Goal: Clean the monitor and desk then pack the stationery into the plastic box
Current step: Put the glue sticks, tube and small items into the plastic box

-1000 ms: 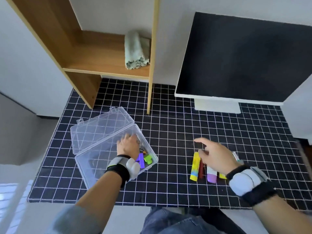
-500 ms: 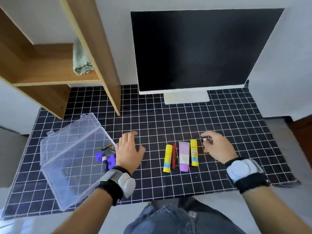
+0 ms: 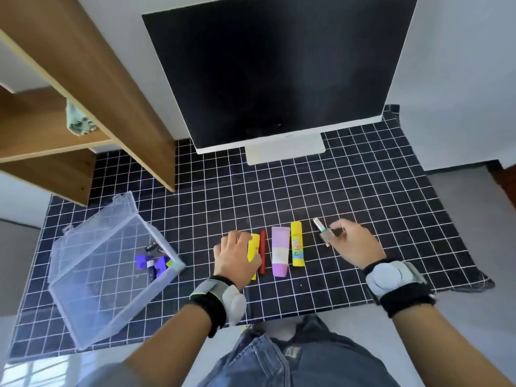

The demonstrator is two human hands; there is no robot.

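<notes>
1. Left hand (image 3: 236, 256) down on the yellow glue stick (image 3: 253, 248), fingers curled over its left side, gripping it on the black grid-patterned tabletop (image 3: 363, 191).
2. Right hand (image 3: 356, 244) pinching a small silver utility knife (image 3: 322, 230), blade end pointing to 11 o'clock.
3. Between the hands: thin red pen (image 3: 262, 255), lilac squeeze tube (image 3: 280, 251), second yellow glue stick (image 3: 297, 244), side by side.
4. At 9 o'clock of the left hand, clear plastic box (image 3: 92, 286), lid open, purple bits and small clips in its right corner.
</notes>
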